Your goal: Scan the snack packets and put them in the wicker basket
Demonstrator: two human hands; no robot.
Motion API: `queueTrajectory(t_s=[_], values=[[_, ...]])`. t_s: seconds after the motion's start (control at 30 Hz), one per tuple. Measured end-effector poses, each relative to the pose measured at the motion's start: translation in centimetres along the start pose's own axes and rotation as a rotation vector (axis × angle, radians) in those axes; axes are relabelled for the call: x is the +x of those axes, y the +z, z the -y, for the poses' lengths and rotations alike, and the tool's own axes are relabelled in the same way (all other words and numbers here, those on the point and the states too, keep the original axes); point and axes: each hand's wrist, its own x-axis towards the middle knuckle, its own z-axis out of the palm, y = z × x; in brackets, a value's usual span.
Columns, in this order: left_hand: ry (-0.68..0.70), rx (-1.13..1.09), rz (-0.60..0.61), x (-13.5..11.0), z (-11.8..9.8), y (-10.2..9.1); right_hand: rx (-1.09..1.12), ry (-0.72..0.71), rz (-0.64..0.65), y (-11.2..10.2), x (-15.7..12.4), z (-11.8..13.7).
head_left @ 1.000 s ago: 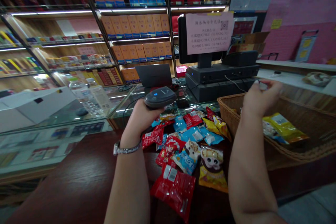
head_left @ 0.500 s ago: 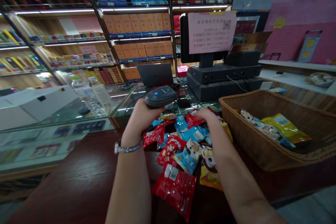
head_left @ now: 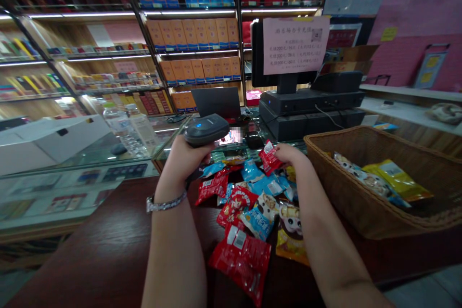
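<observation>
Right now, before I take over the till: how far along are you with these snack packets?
Only a few look done: a yellow packet and a white printed packet lie in the wicker basket. In hand: your right hand pinches a red packet, and your left hand holds a barcode scanner. Left: a large pile of red and blue packets on the dark wooden counter.

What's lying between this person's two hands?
The head view shows a pile of red and blue snack packets between the left hand, gripping a barcode scanner, and the right hand.
</observation>
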Motion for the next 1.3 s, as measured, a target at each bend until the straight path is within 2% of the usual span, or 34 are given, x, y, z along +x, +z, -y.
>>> queueTrajectory(t_s=[0.2,0.4,0.6,0.93,1.3], values=[[0.016,0.001,-0.010,0.0,0.3,-0.3,0.008,-0.204,-0.279,-2.5,-2.8,0.3],[0.025,0.019,0.119,-0.3,0.1,0.1,0.222,-0.399,-0.352,-2.4,-3.6,1.1],[0.063,0.096,0.225,-0.5,-0.3,0.9,0.293,-0.446,-0.403,-2.3,-3.7,1.5],[0.085,0.141,0.217,-0.2,-0.7,1.9,0.306,-0.474,-0.461,-2.5,-3.8,1.4],[0.095,0.113,0.211,-0.2,-0.2,1.8,0.287,-0.450,-0.498,-2.9,-3.9,1.1]])
